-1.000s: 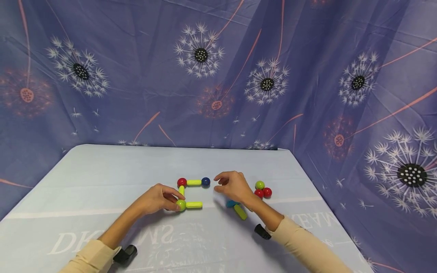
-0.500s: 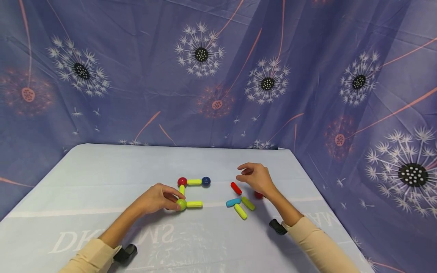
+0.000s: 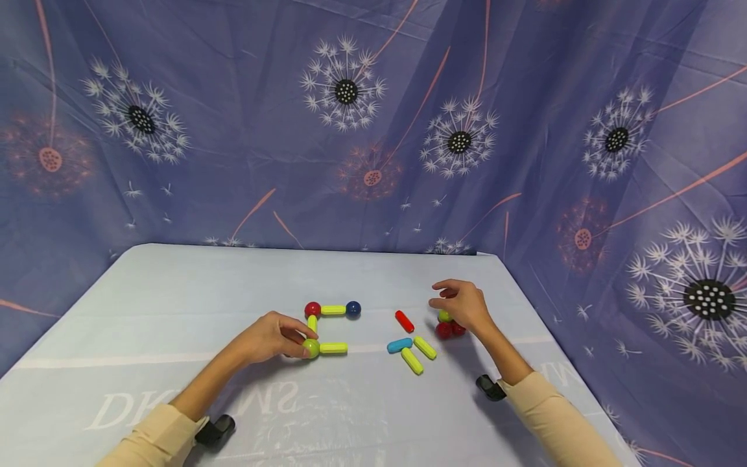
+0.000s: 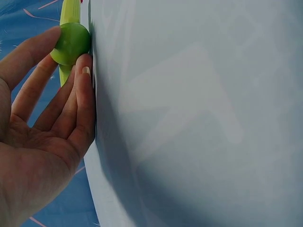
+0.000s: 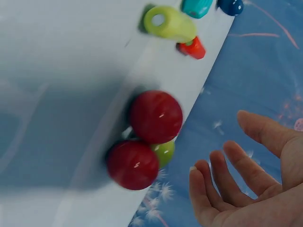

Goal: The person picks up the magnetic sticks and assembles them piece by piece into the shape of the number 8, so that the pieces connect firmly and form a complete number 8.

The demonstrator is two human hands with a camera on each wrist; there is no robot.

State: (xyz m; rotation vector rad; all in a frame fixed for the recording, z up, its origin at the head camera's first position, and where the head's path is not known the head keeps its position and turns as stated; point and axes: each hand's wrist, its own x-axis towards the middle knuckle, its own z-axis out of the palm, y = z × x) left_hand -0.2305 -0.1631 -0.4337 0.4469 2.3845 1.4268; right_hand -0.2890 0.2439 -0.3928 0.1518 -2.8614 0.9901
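My left hand point(image 3: 270, 338) pinches a green ball point(image 4: 72, 43) between thumb and fingers, at the near corner of a C-shaped magnetic construction. From that ball one yellow-green rod point(image 3: 334, 348) points right, and another point(image 3: 312, 323) leads back to a red ball point(image 3: 312, 309). A third rod point(image 3: 333, 310) joins the red ball to a dark blue ball point(image 3: 353, 309). On the right, my right hand point(image 3: 465, 306) hovers over two red balls point(image 5: 156, 117) and a green ball point(image 5: 164, 151) clustered together. Its fingers are spread and loosely bent, with nothing between them.
Loose rods lie between the construction and the ball cluster: a red one point(image 3: 404, 321), a light blue one point(image 3: 399, 345) and two yellow-green ones point(image 3: 425, 347). A patterned blue-purple cloth point(image 3: 262, 130) hangs behind and to the right of the white-covered table point(image 3: 204, 279).
My right hand has moved right, from near the dark blue ball, past the loose rods, to over the ball cluster. My left hand has stayed on its green ball.
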